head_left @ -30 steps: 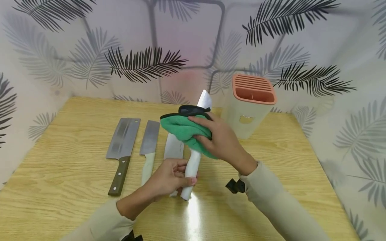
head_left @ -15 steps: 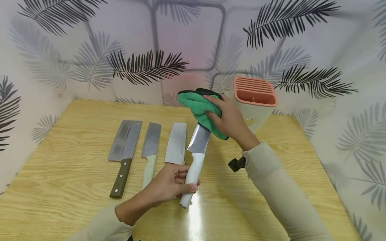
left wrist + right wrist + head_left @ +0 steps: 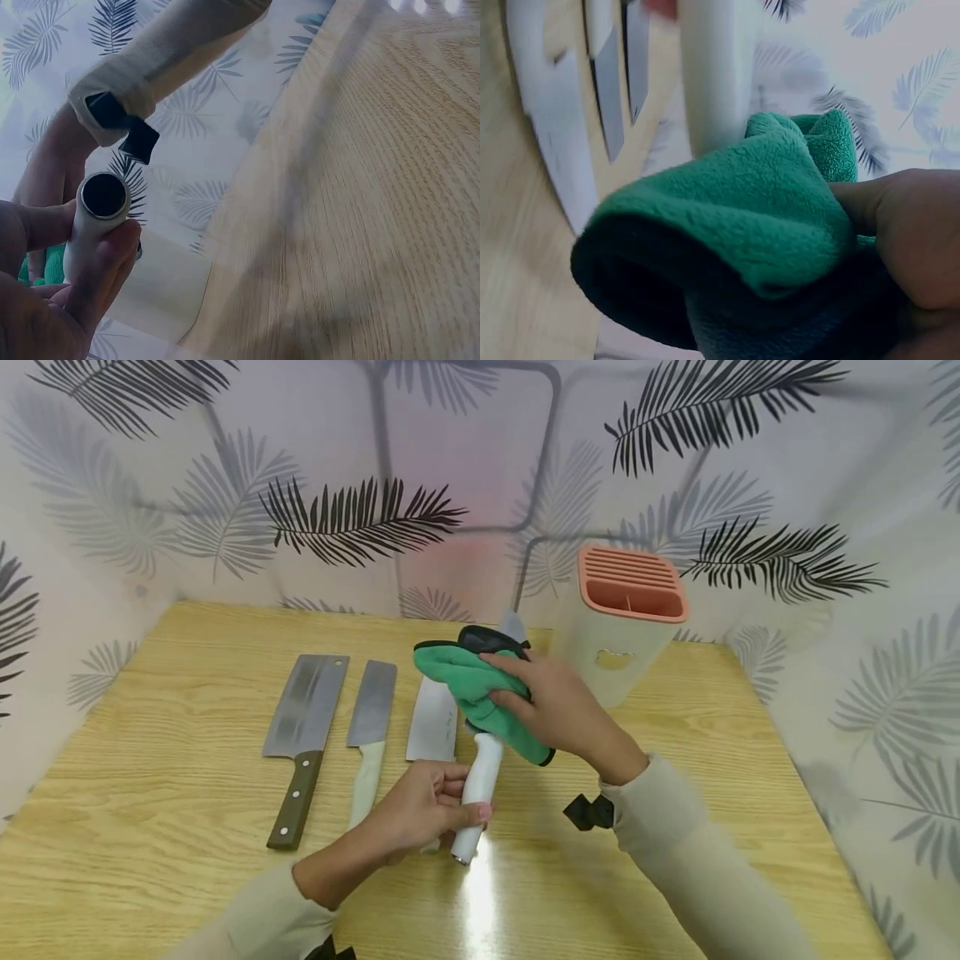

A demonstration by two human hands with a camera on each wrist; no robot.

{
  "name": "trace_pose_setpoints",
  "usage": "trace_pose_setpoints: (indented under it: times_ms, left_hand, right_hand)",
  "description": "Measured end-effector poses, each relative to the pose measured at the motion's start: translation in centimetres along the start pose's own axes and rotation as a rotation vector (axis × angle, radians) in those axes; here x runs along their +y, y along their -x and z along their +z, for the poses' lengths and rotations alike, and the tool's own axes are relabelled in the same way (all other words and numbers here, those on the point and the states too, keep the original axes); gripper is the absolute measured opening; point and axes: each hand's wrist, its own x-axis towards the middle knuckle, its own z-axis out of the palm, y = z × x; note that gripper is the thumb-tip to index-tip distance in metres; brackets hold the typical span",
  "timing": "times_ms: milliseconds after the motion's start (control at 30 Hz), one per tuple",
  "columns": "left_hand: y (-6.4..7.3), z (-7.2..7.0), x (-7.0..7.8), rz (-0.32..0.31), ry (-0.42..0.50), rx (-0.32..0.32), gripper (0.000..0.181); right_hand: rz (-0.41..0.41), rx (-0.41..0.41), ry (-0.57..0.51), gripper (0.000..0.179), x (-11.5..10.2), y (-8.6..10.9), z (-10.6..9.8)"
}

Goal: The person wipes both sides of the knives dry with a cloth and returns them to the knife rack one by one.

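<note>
My left hand [image 3: 422,803] grips the white handle of a kitchen knife [image 3: 482,772], held up at a slant above the table with its blade pointing away. My right hand [image 3: 558,703] holds a green cloth with black edging [image 3: 476,693] folded around the blade, just above the handle. Only the blade's tip shows beyond the cloth; the rest is covered. In the left wrist view the round end of the handle [image 3: 103,196] faces the camera. The right wrist view has the bunched cloth [image 3: 727,210] right against the handle.
On the wooden table [image 3: 187,777], left of my hands, lie a cleaver with a brown handle [image 3: 303,710], a smaller knife with a pale green handle [image 3: 372,710] and another broad-bladed knife [image 3: 433,718]. A knife block with an orange slotted top [image 3: 632,581] stands at back right.
My right hand first slid the cloth up towards the blade's tip, baring the blade near the handle, then brought it back down beside the handle. My left hand keeps its grip.
</note>
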Motion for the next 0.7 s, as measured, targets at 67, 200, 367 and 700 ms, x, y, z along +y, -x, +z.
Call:
trace_pose_setpoints:
  times_ms: [67,200,367,700]
  left_hand:
    - [-0.2,-0.2,0.0,0.010,-0.002,0.007,0.043]
    - [-0.6,-0.6,0.2,0.042,0.001,0.022,0.039]
    - [-1.0,-0.8,0.5,0.047,0.006,0.027,0.038]
    - [-1.0,-0.8,0.6,0.049,0.026,0.016,0.037]
  right_hand:
    - [-0.032,-0.007,-0.016,0.048,-0.6,0.6,0.3]
    - [-0.059,0.031,-0.077,0.048,-1.5,1.6,1.1]
    - [-0.003,0.099,-0.241,0.047,-1.5,3.3,2.0]
    - [-0.013,0.142,-0.394,0.050,-1.4,6.3,2.6]
